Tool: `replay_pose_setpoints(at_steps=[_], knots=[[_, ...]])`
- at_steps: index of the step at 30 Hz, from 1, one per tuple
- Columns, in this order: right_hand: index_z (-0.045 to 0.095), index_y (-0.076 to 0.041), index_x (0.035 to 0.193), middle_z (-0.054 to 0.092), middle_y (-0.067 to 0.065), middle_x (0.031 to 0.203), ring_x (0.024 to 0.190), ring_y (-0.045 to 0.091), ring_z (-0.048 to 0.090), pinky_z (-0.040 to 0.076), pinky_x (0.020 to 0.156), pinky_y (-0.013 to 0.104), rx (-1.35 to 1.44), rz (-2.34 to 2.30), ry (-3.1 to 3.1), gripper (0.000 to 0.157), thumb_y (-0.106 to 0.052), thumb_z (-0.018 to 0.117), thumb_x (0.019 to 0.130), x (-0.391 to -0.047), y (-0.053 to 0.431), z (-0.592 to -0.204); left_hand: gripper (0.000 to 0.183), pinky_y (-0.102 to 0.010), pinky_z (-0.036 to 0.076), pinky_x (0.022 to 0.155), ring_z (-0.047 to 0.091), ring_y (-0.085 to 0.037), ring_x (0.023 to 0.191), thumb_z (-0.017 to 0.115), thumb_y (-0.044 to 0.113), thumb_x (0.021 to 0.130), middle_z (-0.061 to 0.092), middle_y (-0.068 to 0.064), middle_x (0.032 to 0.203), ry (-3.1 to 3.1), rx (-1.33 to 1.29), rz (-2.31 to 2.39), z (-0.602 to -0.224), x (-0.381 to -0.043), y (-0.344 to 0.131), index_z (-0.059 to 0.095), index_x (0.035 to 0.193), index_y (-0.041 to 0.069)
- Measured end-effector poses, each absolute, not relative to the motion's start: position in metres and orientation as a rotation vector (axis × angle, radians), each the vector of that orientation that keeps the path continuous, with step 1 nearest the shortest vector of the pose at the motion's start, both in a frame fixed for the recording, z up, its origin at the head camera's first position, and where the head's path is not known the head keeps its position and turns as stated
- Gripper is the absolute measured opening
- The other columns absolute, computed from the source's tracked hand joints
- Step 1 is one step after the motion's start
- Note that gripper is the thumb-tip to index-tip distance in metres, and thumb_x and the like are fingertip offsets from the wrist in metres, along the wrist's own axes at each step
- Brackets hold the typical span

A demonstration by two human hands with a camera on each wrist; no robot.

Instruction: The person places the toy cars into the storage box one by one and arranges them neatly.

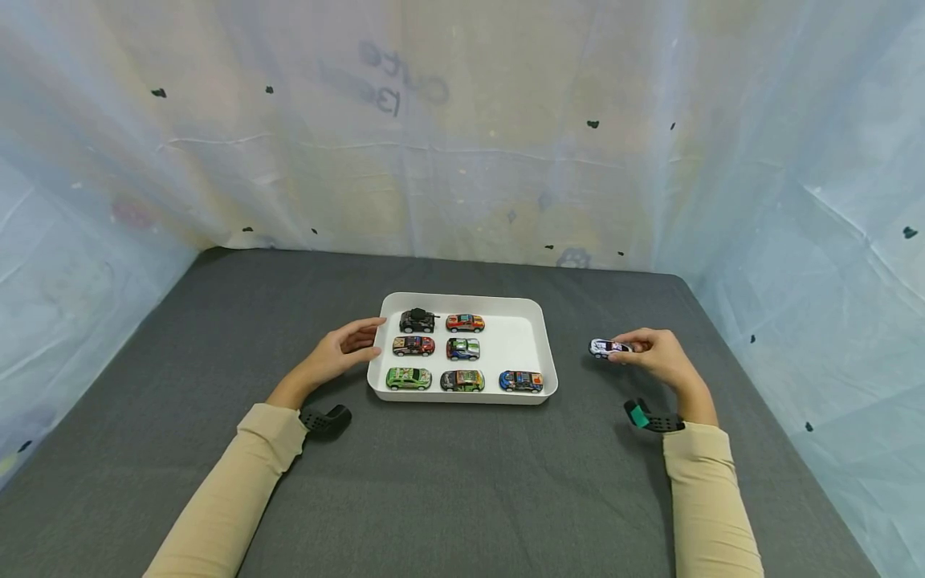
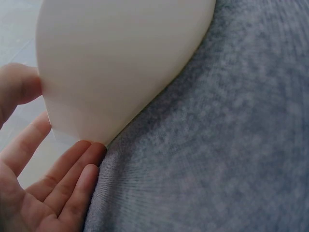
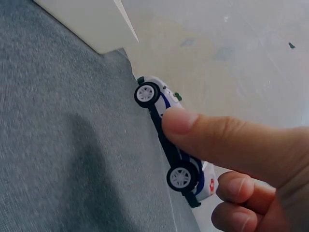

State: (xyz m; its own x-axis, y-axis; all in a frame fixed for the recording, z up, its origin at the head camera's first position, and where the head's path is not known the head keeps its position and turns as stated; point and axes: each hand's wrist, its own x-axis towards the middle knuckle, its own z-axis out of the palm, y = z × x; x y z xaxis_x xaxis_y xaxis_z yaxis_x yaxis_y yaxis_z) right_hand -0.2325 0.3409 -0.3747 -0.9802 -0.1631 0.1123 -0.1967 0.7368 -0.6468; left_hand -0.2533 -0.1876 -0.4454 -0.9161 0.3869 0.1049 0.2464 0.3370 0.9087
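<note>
My right hand (image 1: 654, 353) pinches a white toy car (image 1: 609, 348) with dark trim, held above the cloth to the right of the white tray (image 1: 531, 337). In the right wrist view, the thumb lies across the side of the car (image 3: 166, 145), between its two visible wheels. My left hand (image 1: 340, 351) touches the tray's left end with its fingertips; in the left wrist view they rest against the outer wall (image 2: 116, 67). Inside the tray several toy cars stand in rows, among them a green one (image 1: 408, 379), a blue one (image 1: 520, 381) and a black one with a roof piece (image 1: 417, 320).
A grey cloth (image 1: 448, 482) covers the table under the tray. Pale plastic sheeting (image 1: 491, 160) hangs behind and at both sides. Each wrist wears a black band, the right one (image 1: 661, 421) with a green patch.
</note>
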Motion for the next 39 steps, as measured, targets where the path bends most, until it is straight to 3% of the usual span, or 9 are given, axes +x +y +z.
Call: replay_pose_setpoints(at_steps=[17,39], knots=[[0.074,0.0,0.103,0.042,0.0,0.072,0.064,0.007,0.036,0.028,0.061,0.025,0.342,0.945,-2.908,0.029,-0.018,0.077,0.081,-0.238,0.311,-0.37,0.058,-0.057,0.04,0.11,0.047,-0.04,0.132,0.063,0.021,0.094,0.045,-0.021,0.146,2.462,0.601,1.638,-0.446,-0.255,-0.187,0.041,0.147,0.013],[0.075,-0.002,0.1,0.042,0.0,0.071,0.063,0.006,0.036,0.03,0.057,0.021,0.457,0.963,-2.858,0.026,-0.014,0.079,0.078,-0.236,0.288,-0.369,0.058,-0.058,0.04,0.11,0.046,-0.041,0.133,0.062,0.021,0.095,0.044,-0.021,0.147,2.457,0.602,1.634,-0.447,-0.254,-0.189,0.04,0.147,0.014]])
